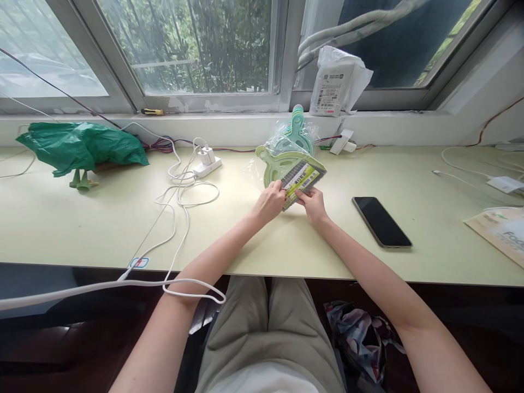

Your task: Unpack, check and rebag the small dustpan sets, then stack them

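Observation:
Between both hands a light green mini dustpan and brush set [273, 162] is held tilted above the table. A yellow and grey printed label [301, 177] covers its front, with grey bristles along the edge. My left hand [269, 201] is closed on its lower left side. At the lower right edge, my right hand [313, 204] pinches it with the thumb on the front. Just behind stand several nested teal dustpans [295, 136] in clear plastic wrap, partly hidden by the green set.
A black phone [381, 221] lies to the right. White cables [180, 202] and a power strip [207, 166] are on the left, near a green plastic bag [84, 146]. A white wrapped package [338, 84] and a yellow cutter [152, 112] rest on the sill. A paper packet [497, 229] lies far right.

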The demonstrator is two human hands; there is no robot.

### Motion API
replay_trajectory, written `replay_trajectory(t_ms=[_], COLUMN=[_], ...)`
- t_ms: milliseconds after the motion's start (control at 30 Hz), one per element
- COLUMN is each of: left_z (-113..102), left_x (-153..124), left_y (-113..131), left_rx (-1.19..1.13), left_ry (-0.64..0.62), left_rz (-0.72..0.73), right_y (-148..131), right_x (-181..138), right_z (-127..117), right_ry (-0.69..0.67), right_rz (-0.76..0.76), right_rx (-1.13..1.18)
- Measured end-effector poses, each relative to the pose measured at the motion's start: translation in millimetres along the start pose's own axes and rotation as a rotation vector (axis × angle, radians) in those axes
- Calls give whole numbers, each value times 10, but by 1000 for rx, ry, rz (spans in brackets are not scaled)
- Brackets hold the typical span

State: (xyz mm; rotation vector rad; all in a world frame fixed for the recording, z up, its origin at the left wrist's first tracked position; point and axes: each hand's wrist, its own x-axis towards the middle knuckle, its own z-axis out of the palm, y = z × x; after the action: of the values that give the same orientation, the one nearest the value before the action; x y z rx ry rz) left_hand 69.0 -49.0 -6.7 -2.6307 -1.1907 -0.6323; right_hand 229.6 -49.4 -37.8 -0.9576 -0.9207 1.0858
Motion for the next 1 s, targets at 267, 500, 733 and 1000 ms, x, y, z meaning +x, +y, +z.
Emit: replay_trajectory(t_ms=[267, 500, 733, 1000], left_z=[-12, -45, -48, 86], left_x=[-48, -49, -60, -104], left_y=[47, 34, 19, -12], left_rx=[138, 40, 52, -342], left_ry=[210, 20, 68, 262], left_rz=[-103, -42, 72, -43], right_y=[-56, -33, -65, -83], right_x=[17, -16, -16, -6], right_z=[-34, 16, 5, -7], right_ry=[-27, -5, -21, -9], right_rz=[-53, 9, -19, -28], right_rx=[-4, 18, 29, 84])
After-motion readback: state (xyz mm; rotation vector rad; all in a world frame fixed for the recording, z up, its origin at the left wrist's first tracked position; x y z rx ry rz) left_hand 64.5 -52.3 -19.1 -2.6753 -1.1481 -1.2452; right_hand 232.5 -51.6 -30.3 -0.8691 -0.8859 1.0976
